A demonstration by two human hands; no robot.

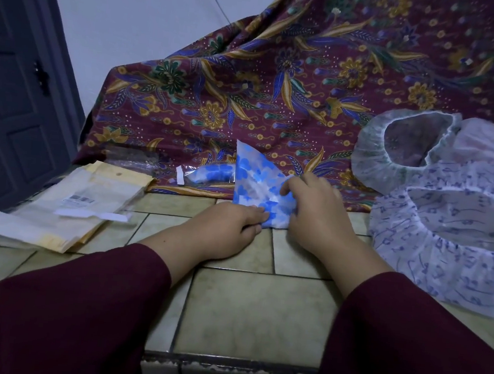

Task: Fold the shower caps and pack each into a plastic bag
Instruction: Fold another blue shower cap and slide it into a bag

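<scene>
Both hands on the blue-spotted shower cap, folded into a pointed wedge, tip sticking up toward the patterned cloth. Left hand grip: fingers curled, pinching the wedge's lower left corner against the tiled surface. Right hand grip: fingers curled over the right edge of the wedge, thumb side pressing into the fold; holds the cap. Cap sits at the far edge of the tiled tabletop, right where the tiles meet the cloth. Both forearms in dark red sleeves, wrists resting on the tiles.

Just behind the cap, to its left, a packed cap in a clear plastic bag, blue rolled shape inside, white strip at the bag's left end, lying on the cloth hem. Further left, more clear plastic, crinkled, hard to make out. Left side of tabletop: stack of flat packets, yellowish and white, one with a label, a white strip across the front.

Right side: pile of unfolded shower caps, well apart from the hands. Front one white with small blue print, elastic opening up. Behind it a plain translucent cap, opening facing the camera, and another pale one beside it. Dark door at far left, pale wall behind.
</scene>
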